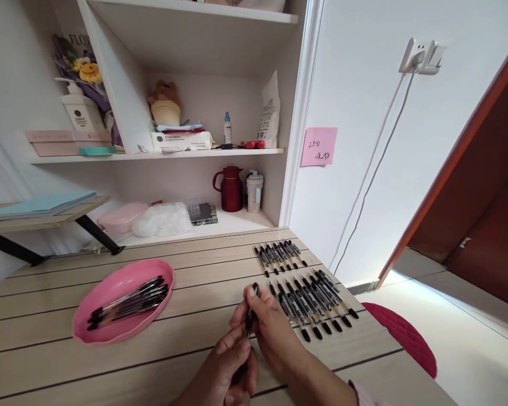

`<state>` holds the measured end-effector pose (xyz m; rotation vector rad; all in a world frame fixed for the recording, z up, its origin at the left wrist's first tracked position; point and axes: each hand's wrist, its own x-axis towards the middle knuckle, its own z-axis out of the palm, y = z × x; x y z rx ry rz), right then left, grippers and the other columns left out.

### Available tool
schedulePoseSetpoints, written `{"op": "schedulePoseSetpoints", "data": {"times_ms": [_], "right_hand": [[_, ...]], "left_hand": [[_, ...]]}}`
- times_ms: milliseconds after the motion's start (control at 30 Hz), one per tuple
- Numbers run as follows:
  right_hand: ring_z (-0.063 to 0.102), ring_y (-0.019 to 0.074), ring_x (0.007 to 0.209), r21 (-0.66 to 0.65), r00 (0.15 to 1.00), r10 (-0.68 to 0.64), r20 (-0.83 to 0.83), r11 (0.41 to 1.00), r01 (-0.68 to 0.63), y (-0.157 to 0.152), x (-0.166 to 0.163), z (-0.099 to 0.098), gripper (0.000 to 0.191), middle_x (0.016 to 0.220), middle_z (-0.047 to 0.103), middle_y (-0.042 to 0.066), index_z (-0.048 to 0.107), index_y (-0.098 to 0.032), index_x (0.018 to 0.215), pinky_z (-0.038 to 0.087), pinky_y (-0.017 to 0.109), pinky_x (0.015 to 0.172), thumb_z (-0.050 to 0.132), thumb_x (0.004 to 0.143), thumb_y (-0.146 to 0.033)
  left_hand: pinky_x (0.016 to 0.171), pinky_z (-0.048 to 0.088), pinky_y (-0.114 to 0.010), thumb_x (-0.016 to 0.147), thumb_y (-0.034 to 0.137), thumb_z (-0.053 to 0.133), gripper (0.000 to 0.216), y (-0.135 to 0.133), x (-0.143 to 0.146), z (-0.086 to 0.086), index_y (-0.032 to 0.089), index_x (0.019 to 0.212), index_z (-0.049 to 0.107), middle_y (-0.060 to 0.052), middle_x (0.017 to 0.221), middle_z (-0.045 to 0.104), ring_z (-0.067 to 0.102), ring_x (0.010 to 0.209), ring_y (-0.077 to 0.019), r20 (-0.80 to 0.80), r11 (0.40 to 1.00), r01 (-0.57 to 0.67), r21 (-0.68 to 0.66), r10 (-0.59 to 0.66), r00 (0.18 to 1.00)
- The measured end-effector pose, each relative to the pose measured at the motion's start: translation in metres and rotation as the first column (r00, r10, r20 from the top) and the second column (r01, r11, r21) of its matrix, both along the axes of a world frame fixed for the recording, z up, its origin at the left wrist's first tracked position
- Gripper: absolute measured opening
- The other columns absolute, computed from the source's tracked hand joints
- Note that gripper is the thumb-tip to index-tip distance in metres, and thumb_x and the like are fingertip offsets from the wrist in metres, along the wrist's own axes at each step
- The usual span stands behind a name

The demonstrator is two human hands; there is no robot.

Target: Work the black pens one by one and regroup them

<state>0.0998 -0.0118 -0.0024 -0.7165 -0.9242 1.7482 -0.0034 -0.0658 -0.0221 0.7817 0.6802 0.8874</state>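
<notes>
Between my two hands a black pen (250,317) stands tilted, its dark end pointing up and away from me. My left hand (226,366) is closed around its lower part. Higher up, my right hand (271,324) pinches the pen between thumb and fingers. Just right of my right hand lies a row of disassembled pens (309,301), with loose black caps at their near ends. Behind it is a second, smaller row of pen parts (279,256). To the left, a pink oval tray (82,321) holds several whole pens (131,301).
The slatted wooden table (186,361) ends at the right near a red round stool (402,335). A small raised stand (80,211) with papers is at the left. Beyond the table are white shelves (186,153) with a red jug (231,190) and a cup (254,193).
</notes>
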Motion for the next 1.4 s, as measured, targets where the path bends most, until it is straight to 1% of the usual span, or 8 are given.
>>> {"op": "schedulePoseSetpoints", "data": {"times_ms": [100, 200, 300, 400, 633, 733, 1033, 1400], "right_hand": [[0.052, 0.0091, 0.054, 0.004, 0.974, -0.196, -0.117, 0.980, 0.197, 0.009, 0.009, 0.008, 0.032, 0.064, 0.058, -0.002, 0.045, -0.019, 0.073, 0.039, 0.020, 0.049, 0.057, 0.071, -0.048], [0.044, 0.0071, 0.047, -0.021, 0.933, -0.325, -0.152, 0.945, 0.326, 0.015, 0.015, 0.009, 0.033, 0.057, 0.050, -0.004, 0.043, -0.019, 0.065, 0.034, 0.019, 0.045, 0.058, 0.070, -0.048], [0.034, 0.0057, 0.038, 0.027, 0.967, -0.253, 0.027, 0.967, 0.252, 0.012, 0.012, 0.005, 0.037, 0.045, 0.041, -0.006, 0.042, -0.018, 0.059, 0.026, 0.020, 0.040, 0.054, 0.072, -0.050], [0.034, 0.0065, 0.037, 0.052, 0.979, -0.122, 0.161, 0.992, 0.115, 0.007, 0.008, 0.002, 0.033, 0.041, 0.039, -0.007, 0.052, -0.016, 0.070, 0.027, 0.021, 0.042, 0.054, 0.073, -0.048], [0.033, 0.0051, 0.042, 0.177, 0.951, -0.110, 0.288, 0.982, 0.060, 0.008, 0.006, -0.002, 0.027, 0.045, 0.043, -0.007, 0.055, -0.015, 0.067, 0.023, 0.020, 0.043, 0.063, 0.067, -0.041], [0.039, 0.0071, 0.045, 0.191, 0.947, -0.109, 0.303, 0.980, 0.052, 0.008, 0.005, -0.002, 0.027, 0.046, 0.047, -0.005, 0.051, -0.016, 0.061, 0.028, 0.021, 0.045, 0.066, 0.063, -0.038], [0.033, 0.0062, 0.047, 0.216, 0.931, -0.178, 0.320, 0.970, 0.111, 0.011, 0.003, -0.006, 0.028, 0.048, 0.041, -0.006, 0.050, -0.016, 0.055, 0.026, 0.021, 0.046, 0.068, 0.059, -0.037], [0.025, 0.0039, 0.039, 0.137, 0.973, -0.033, 0.227, 0.991, 0.002, 0.006, 0.006, 0.001, 0.031, 0.044, 0.042, -0.007, 0.056, -0.015, 0.076, 0.016, 0.020, 0.040, 0.062, 0.067, -0.045]], "left_hand": [[0.027, 0.011, -0.015, 0.080, 0.036, 0.050, 0.033, -0.003, -0.001, 0.001, 0.022, 0.111, 0.047, 0.007, 0.047, 0.048, 0.018, 0.025, -0.0004, 0.031, 0.999, 0.035, 0.016, -0.035, 0.999], [0.028, 0.010, -0.015, 0.083, 0.034, 0.046, 0.030, -0.004, -0.002, 0.000, 0.022, 0.111, 0.046, 0.008, 0.046, 0.045, 0.017, 0.026, -0.0009, 0.042, 0.999, -0.047, 0.000, 0.047, 0.998], [0.028, 0.012, -0.014, 0.084, 0.033, 0.043, 0.026, -0.002, -0.001, -0.001, 0.022, 0.107, 0.047, 0.008, 0.048, 0.045, 0.018, 0.026, -0.0009, 0.019, 0.990, -0.138, 0.025, 0.138, 0.990], [0.027, 0.018, -0.014, 0.084, 0.033, 0.043, 0.020, 0.000, 0.000, -0.001, 0.022, 0.100, 0.048, 0.007, 0.052, 0.047, 0.024, 0.027, -0.0012, 0.013, 0.975, -0.202, 0.087, 0.202, 0.979], [0.030, 0.026, -0.013, 0.080, 0.035, 0.048, 0.019, 0.003, 0.000, -0.003, 0.020, 0.092, 0.048, 0.006, 0.057, 0.049, 0.038, 0.033, -0.0028, -0.083, 0.953, -0.276, 0.121, 0.287, 0.954], [0.028, 0.022, -0.013, 0.078, 0.037, 0.051, 0.024, 0.005, 0.000, -0.007, 0.019, 0.093, 0.047, 0.006, 0.057, 0.049, 0.036, 0.031, -0.0023, -0.159, 0.951, -0.282, 0.126, 0.300, 0.941], [0.027, 0.019, -0.013, 0.079, 0.043, 0.047, 0.025, 0.008, 0.001, -0.010, 0.020, 0.088, 0.044, 0.007, 0.055, 0.047, 0.032, 0.029, -0.0013, -0.252, 0.918, -0.349, 0.188, 0.388, 0.886], [0.028, 0.013, -0.014, 0.082, 0.042, 0.043, 0.021, 0.003, 0.001, -0.003, 0.021, 0.085, 0.046, 0.008, 0.052, 0.047, 0.022, 0.028, -0.0001, -0.181, 0.934, -0.316, 0.165, 0.343, 0.922]]}}
